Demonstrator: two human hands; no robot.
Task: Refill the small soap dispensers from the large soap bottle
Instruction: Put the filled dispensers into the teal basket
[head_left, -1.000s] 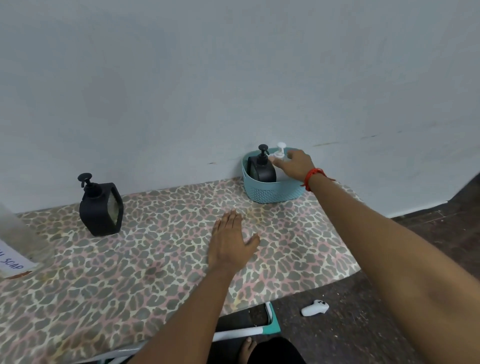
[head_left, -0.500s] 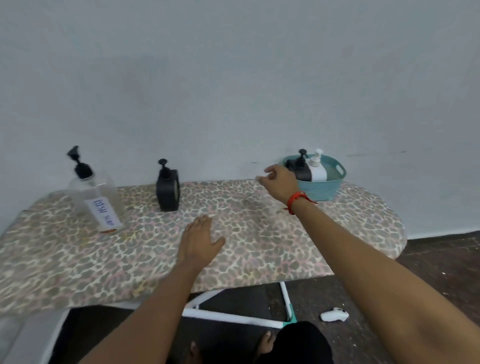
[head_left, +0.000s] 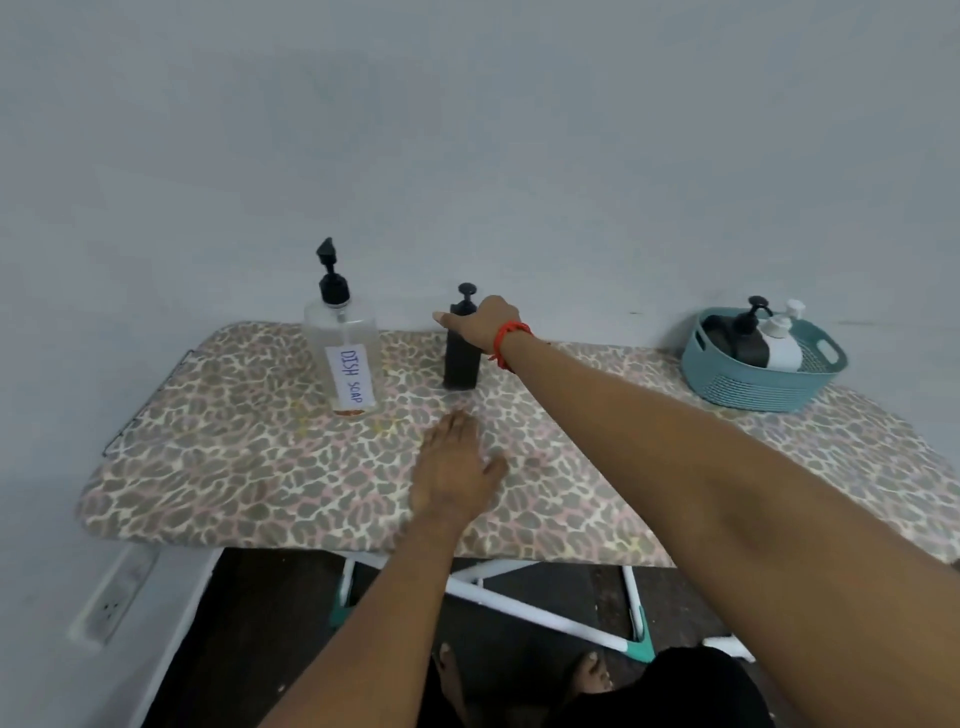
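A large clear pump bottle (head_left: 345, 353) labelled DISH SOAP stands at the back left of the leopard-print table (head_left: 234, 467); only a little orange liquid shows at its bottom. To its right stands a small black dispenser (head_left: 460, 361). My right hand (head_left: 483, 322), with a red wristband, reaches across over the top of that dispenser, fingers stretched to the left and not closed around it. My left hand (head_left: 452, 467) lies flat on the cloth, holding nothing. At the far right, a teal basket (head_left: 748, 389) holds a black dispenser (head_left: 748, 338) and a white dispenser (head_left: 782, 345).
The table stands against a plain grey wall. A white power strip (head_left: 111, 597) lies low at the left. White table legs (head_left: 545, 616) with teal feet cross under the table, and my bare feet (head_left: 587, 675) show on the dark floor.
My right hand has left the teal basket and swung left across the table to the small black dispenser. The view has shifted left with it. My left hand stays flat on the cloth.
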